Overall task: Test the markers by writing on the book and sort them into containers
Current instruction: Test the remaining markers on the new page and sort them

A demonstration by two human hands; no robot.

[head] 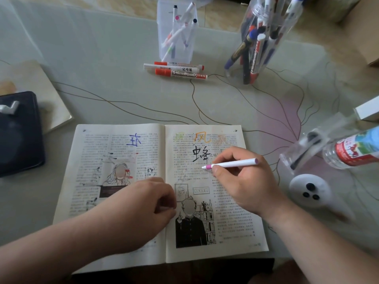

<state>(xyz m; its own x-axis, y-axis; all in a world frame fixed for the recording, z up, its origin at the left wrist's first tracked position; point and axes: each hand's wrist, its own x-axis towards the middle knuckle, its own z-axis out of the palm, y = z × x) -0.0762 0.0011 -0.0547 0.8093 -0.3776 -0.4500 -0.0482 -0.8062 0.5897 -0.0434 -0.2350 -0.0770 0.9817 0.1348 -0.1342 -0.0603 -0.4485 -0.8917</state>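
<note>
Pink-tipped marker (233, 164) pinched in right hand (249, 184) fingers (220, 171), tip over the book (90, 160); left hand (143, 210) curled, hold unclear.

Open book (92, 152) lies flat, with handwritten test characters across both pages. White marker (232, 164), pink tip uncapped, slants over the right page. Three red-capped whiteboard markers (178, 71) lie side by side before the square translucent container (162, 27). The round clear jar (286, 44) holds more markers.

1. Open book (127, 152) flat on desk (102, 83).
2. Right hand (246, 181) grips pink-tipped marker (231, 164), tip at right page.
3. Left hand (143, 208) curled, resting on the gutter.
4. Three markers (176, 70) lie before a square container (176, 27); round jar (264, 37) beside it.
</note>
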